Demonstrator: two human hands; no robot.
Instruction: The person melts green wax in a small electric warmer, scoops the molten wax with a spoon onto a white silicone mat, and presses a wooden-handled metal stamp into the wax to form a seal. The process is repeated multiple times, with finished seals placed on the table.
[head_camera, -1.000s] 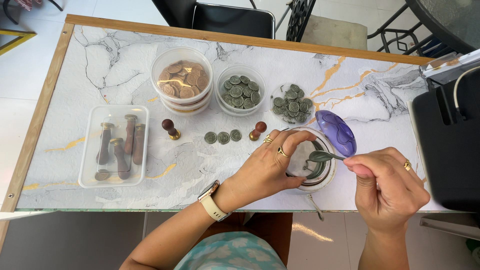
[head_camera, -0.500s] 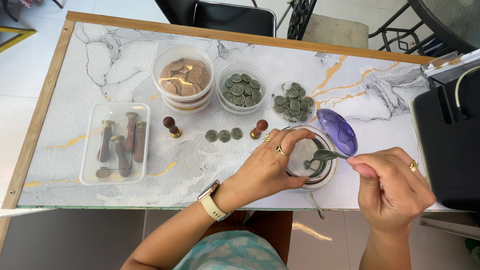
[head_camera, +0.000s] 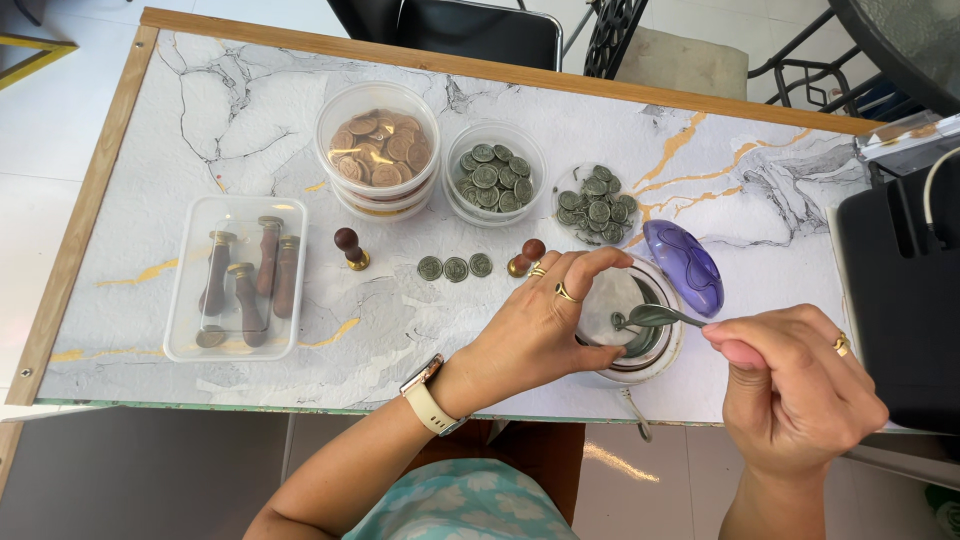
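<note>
On the desk (head_camera: 250, 120) near its front edge, a round melting pot (head_camera: 632, 322), cupped by the left hand (head_camera: 535, 325), fingers curled about its rim. Right hand (head_camera: 795, 385) closed on a spoon (head_camera: 655, 317), bowl dipped in the pot. Risk: pot nudged off the edge by a jolt; hot wax dripped from a tilted spoon onto fingers or the purple lid (head_camera: 683, 267) just beside.
</note>
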